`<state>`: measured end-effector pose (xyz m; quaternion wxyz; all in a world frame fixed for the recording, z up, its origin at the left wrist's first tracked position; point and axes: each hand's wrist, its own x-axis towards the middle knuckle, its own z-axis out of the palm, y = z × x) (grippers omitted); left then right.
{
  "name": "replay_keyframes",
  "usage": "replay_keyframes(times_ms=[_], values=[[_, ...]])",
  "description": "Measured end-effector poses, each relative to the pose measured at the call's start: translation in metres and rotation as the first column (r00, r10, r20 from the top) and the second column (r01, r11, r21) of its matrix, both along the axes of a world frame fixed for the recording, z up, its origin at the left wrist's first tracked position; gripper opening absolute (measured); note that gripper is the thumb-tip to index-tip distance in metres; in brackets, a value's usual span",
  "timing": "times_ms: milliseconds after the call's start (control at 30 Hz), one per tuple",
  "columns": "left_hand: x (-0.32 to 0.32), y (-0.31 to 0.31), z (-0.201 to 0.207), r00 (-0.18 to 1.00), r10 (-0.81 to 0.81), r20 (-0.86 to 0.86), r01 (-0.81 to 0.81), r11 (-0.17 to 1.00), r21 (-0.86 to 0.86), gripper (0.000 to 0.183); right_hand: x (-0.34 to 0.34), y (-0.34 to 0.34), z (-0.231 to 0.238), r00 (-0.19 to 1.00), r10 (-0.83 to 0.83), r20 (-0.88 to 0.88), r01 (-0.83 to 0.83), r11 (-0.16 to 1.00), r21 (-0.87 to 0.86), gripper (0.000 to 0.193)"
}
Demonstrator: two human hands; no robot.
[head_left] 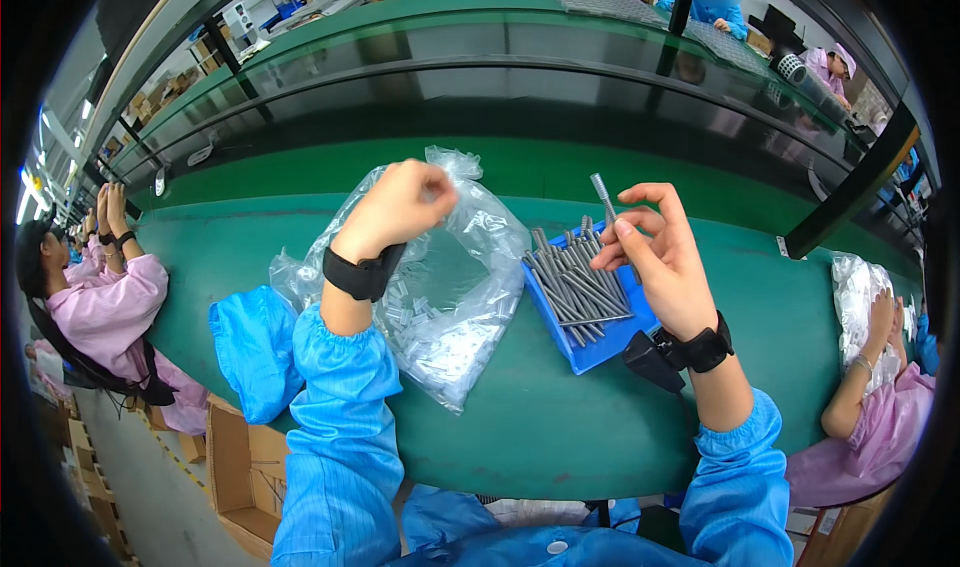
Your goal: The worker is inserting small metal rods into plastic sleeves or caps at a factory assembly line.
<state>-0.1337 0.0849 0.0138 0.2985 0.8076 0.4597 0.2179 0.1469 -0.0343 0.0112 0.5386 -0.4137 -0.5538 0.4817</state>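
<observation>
My right hand [665,257] pinches a slim, ridged grey metal rod, spring-like in look [603,199], upright between thumb and fingers. Below it a blue plastic tray [575,359] holds a heap of similar metal rods [580,285]. My left hand [395,207] is raised over a clear plastic bag [500,232]. Its fingers curl together, slightly blurred, and whatever they may hold is hidden. Inside the open bag lie several small clear plastic pieces [425,317].
A blue cloth bundle [255,352] lies left of the bag on the green table [480,457]. A cardboard box [235,467] stands below its left edge. Co-workers in pink sit at left [105,297] and right [860,427]. A black rail [450,65] crosses beyond the table.
</observation>
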Motion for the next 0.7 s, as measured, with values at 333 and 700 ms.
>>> replay_keyframes(times_ms=[333, 700], values=[[-0.024, 0.026, -0.060, 0.877, 0.281, -0.389, -0.235, 0.958, 0.162, 0.016, 0.004, -0.002, 0.000, 0.999, 0.043, 0.025, -0.044, 0.997, 0.056, 0.017], [-0.042, 0.035, -0.062, 0.873, 0.154, -0.463, -0.168, 0.986, 0.010, 0.015, 0.001, -0.008, 0.007, 0.990, -0.060, 0.128, 0.038, 0.986, 0.163, 0.019]])
